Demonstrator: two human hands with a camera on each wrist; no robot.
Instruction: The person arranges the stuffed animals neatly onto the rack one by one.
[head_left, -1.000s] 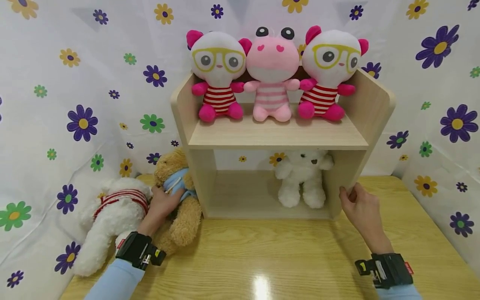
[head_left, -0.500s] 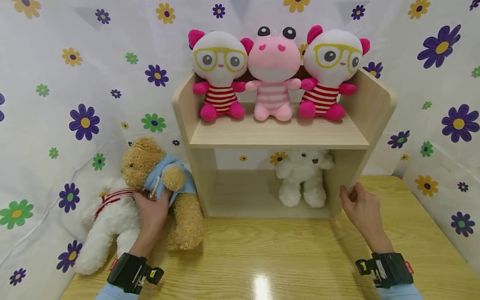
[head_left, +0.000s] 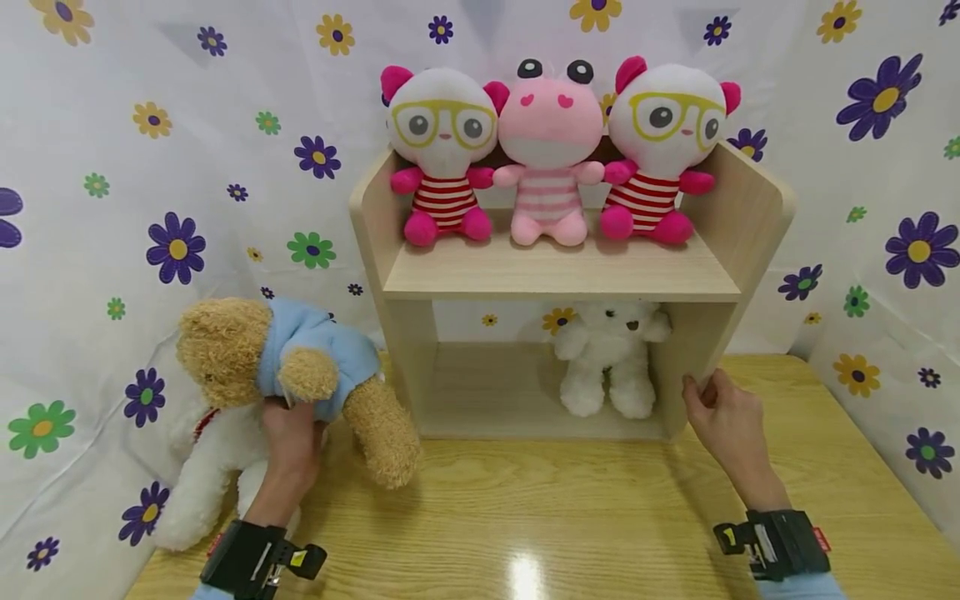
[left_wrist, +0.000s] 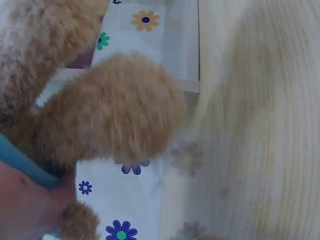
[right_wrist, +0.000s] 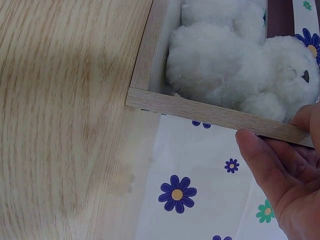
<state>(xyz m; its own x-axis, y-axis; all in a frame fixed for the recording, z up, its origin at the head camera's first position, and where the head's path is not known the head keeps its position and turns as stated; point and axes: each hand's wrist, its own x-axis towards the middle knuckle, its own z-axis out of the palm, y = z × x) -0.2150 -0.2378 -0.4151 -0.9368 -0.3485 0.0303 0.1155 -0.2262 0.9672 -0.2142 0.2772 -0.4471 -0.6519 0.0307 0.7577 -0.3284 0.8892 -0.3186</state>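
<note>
Vs 1 s ago: brown teddy (head_left: pixel 292 371) in blue hoodie is now lifted off the table (head_left: pixel 540 517), swung out leftward w/ head at left and legs hanging toward the shelf unit (head_left: pixel 555 275); before, it lay against the shelf's left wall. Striped white bear (head_left: pixel 217 467) stays lying underneath. Right hand unchanged.

Left hand (head_left: pixel 288 437) reaches up from below, fingers curled into the teddy's torso, gripping it; wrist view shows the hoodie edge (left_wrist: pixel 22 165) pressed against the palm. Right hand (head_left: pixel 723 417) grasps the front edge of the shelf's right wall, thumb and fingers pinching the board (right_wrist: pixel 220 115). White bear (head_left: pixel 609 358) sits inside lower compartment, right side.
</note>
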